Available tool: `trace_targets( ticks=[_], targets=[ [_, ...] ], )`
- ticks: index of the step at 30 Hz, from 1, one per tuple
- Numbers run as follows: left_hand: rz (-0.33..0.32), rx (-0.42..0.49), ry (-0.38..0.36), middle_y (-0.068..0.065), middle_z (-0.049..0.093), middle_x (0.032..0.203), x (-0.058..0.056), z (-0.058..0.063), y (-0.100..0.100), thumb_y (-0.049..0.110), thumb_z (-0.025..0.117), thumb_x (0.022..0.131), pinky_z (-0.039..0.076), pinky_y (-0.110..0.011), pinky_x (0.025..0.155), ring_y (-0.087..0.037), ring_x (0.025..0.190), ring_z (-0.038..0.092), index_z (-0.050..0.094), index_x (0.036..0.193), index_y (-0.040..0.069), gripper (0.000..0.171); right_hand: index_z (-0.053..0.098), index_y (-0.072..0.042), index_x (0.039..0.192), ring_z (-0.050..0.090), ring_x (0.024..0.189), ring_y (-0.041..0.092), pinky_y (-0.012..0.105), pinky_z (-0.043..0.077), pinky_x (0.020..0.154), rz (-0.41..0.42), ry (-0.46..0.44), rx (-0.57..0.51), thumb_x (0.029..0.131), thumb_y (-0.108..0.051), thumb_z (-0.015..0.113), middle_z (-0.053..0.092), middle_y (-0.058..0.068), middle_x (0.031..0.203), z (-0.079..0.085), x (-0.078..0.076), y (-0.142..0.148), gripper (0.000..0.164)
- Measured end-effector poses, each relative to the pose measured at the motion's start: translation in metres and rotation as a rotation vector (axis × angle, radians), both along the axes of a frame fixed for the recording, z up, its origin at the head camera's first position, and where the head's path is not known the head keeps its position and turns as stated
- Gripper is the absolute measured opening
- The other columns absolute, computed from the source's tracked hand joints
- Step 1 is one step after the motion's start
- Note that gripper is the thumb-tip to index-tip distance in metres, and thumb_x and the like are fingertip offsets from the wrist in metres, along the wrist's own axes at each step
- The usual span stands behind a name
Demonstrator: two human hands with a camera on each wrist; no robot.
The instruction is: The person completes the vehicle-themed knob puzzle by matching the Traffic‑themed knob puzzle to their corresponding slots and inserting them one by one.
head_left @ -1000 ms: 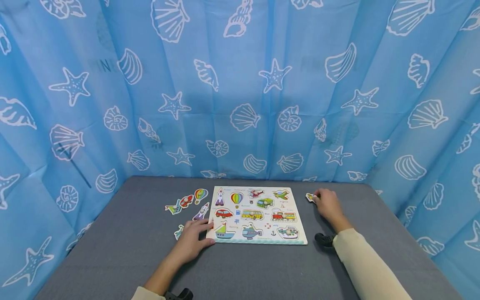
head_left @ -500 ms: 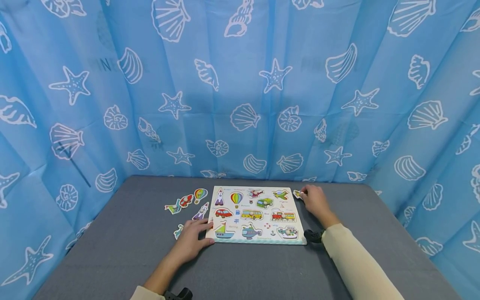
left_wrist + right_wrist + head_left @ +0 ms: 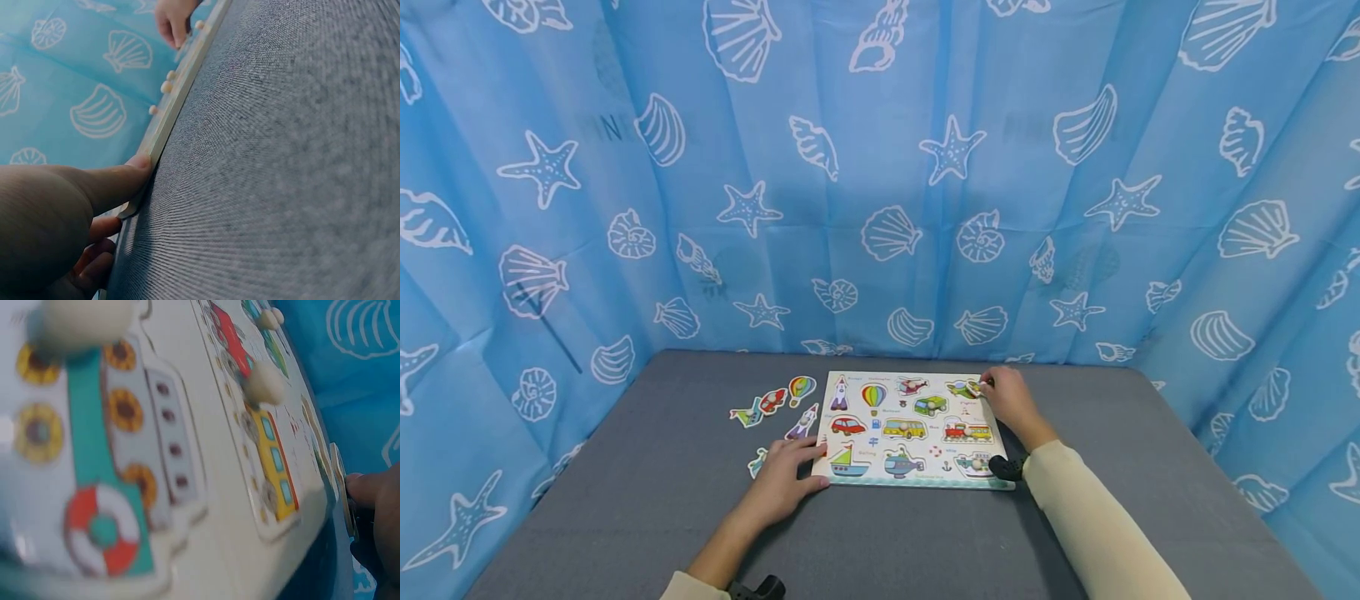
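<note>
The wooden puzzle board (image 3: 855,402) lies on the grey table, printed with vehicles. My left hand (image 3: 784,482) grips its near left corner, with the thumb on the front edge and the fingers at the left side. My right hand (image 3: 1009,398) pinches a small puzzle piece (image 3: 341,484) over the green plane picture (image 3: 958,389) at the board's far right corner. The piece is tilted, seen nearly edge-on in the right wrist view. Knobbed train (image 3: 967,432) and ship (image 3: 165,444) pieces sit in the board near the right hand.
Left of the board lie loose pieces: a balloon (image 3: 801,390), a red car (image 3: 772,402), a sailboat (image 3: 747,413) and a rocket (image 3: 802,422). A greenish piece (image 3: 757,463) is partly hidden by the left hand. A blue shell-patterned curtain (image 3: 880,183) hangs behind the table.
My right hand has carried the puzzle piece leftward from the table at the right to above the board's far right corner. My left hand has stayed at the near left corner.
</note>
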State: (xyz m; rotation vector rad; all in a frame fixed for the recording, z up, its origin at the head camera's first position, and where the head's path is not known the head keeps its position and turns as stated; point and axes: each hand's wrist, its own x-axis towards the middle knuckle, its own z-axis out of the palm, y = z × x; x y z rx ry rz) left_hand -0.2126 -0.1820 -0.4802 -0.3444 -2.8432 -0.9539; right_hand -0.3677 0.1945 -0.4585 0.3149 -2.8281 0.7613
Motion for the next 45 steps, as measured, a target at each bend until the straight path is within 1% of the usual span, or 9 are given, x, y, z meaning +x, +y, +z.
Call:
trace_targets(
  ticks=[3,9,17,26,32,39,45],
  targets=[
    [-0.002,0.002,-0.002,-0.012,0.057,0.134,0.001,0.001,0.000,0.022,0.081,0.079,0.034,-0.056,0.099,-0.036,0.122,0.043,0.068,0.124,0.009,0.049,0.065,0.005,0.102,0.056,0.094,0.035,0.049,0.046,0.077,0.003,0.001,-0.008,0.096,-0.006,0.058,0.061,0.019,0.100,-0.002,-0.002,-0.005,0.014],
    [0.007,-0.002,-0.008,-0.011,0.057,0.134,-0.001,0.000,0.000,0.022,0.081,0.079,0.034,-0.055,0.100,-0.036,0.123,0.043,0.068,0.124,0.010,0.049,0.066,0.003,0.100,0.055,0.100,0.037,0.051,0.044,0.082,0.021,0.006,-0.002,0.095,-0.006,0.059,0.061,0.019,0.102,-0.005,-0.004,-0.014,0.013],
    [-0.002,0.005,0.005,-0.012,0.057,0.134,-0.002,-0.003,-0.001,0.022,0.081,0.079,0.034,-0.055,0.100,-0.036,0.123,0.043,0.068,0.124,0.010,0.049,0.068,0.002,0.099,0.055,0.102,0.036,0.050,0.044,0.087,0.017,0.011,0.015,0.093,-0.005,0.063,0.061,0.017,0.103,-0.002,-0.006,-0.025,0.011],
    [-0.001,-0.001,-0.005,-0.011,0.057,0.134,-0.003,-0.003,-0.001,0.023,0.081,0.079,0.036,-0.054,0.098,-0.036,0.121,0.043,0.068,0.124,0.011,0.049,0.069,0.001,0.096,0.055,0.101,0.035,0.050,0.044,0.086,0.019,0.008,0.007,0.092,-0.005,0.065,0.062,0.017,0.103,-0.003,-0.010,-0.030,0.009],
    [0.001,-0.007,-0.009,-0.010,0.057,0.134,-0.003,-0.002,-0.001,0.023,0.080,0.080,0.035,-0.054,0.098,-0.035,0.121,0.043,0.068,0.125,0.010,0.049,0.069,0.001,0.096,0.055,0.103,0.035,0.050,0.044,0.087,-0.002,0.000,0.011,0.092,-0.005,0.064,0.062,0.017,0.105,-0.003,-0.010,-0.034,0.009],
    [0.003,-0.001,-0.012,-0.011,0.056,0.134,-0.003,-0.001,-0.001,0.023,0.080,0.080,0.035,-0.054,0.099,-0.035,0.121,0.043,0.067,0.125,0.010,0.049,0.069,0.001,0.094,0.056,0.100,0.035,0.050,0.044,0.086,-0.012,-0.002,0.001,0.091,-0.004,0.064,0.062,0.017,0.102,-0.005,-0.011,-0.036,0.008],
    [0.006,-0.005,-0.014,-0.010,0.056,0.135,-0.003,-0.002,-0.001,0.023,0.080,0.080,0.035,-0.054,0.099,-0.035,0.121,0.043,0.067,0.125,0.010,0.049,0.071,0.000,0.093,0.058,0.099,0.035,0.050,0.045,0.086,-0.002,0.018,0.001,0.089,-0.005,0.066,0.063,0.016,0.101,-0.007,-0.013,-0.033,0.008]
  ],
)
